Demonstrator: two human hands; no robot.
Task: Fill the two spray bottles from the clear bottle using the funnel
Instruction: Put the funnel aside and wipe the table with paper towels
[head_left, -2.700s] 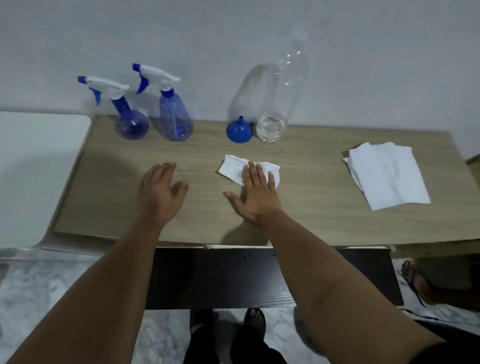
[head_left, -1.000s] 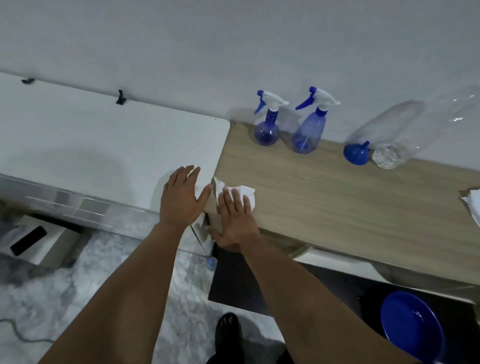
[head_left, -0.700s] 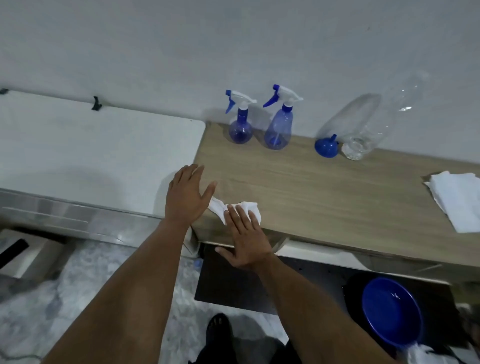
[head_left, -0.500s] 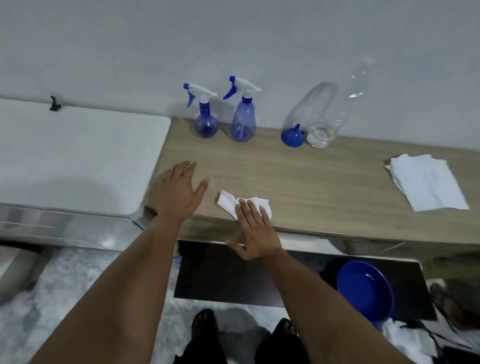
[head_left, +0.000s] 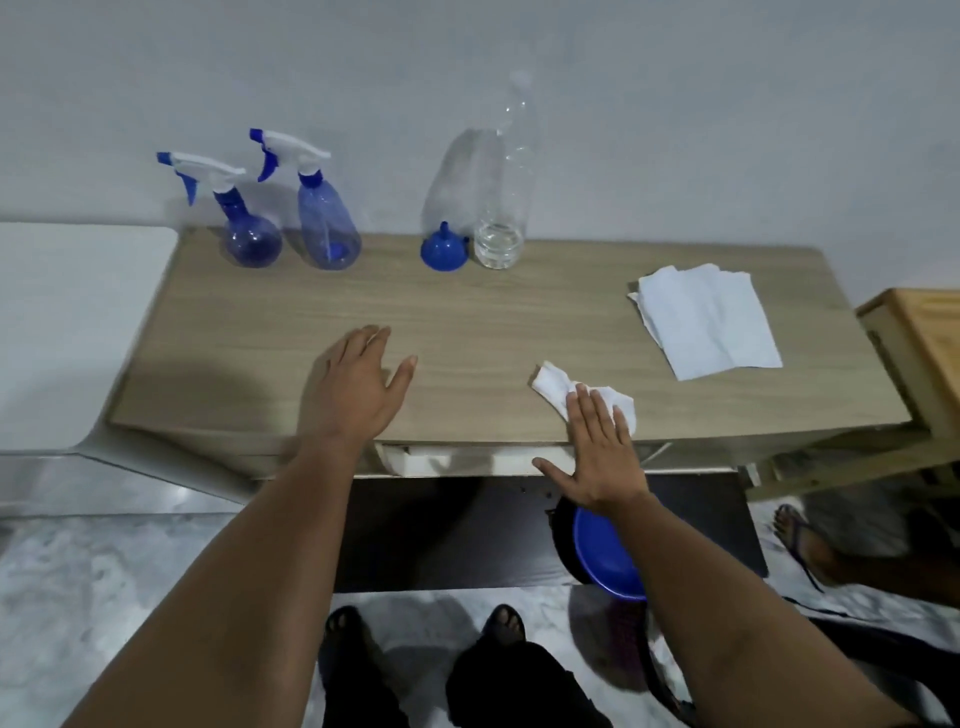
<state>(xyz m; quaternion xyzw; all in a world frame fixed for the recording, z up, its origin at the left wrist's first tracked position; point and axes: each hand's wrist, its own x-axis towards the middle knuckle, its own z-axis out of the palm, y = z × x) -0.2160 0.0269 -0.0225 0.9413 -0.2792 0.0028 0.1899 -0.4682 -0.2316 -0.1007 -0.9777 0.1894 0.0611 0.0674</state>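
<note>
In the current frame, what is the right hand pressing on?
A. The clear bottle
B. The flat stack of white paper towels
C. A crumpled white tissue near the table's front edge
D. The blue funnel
C: the right hand lies flat with its fingers on the crumpled white tissue at the wooden table's front edge, far from the other items.

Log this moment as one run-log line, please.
phase: wiping table | right hand: flat on crumpled tissue at front edge | left hand: flat on table | spray bottles, funnel, clear bottle: untouched by wall
</note>
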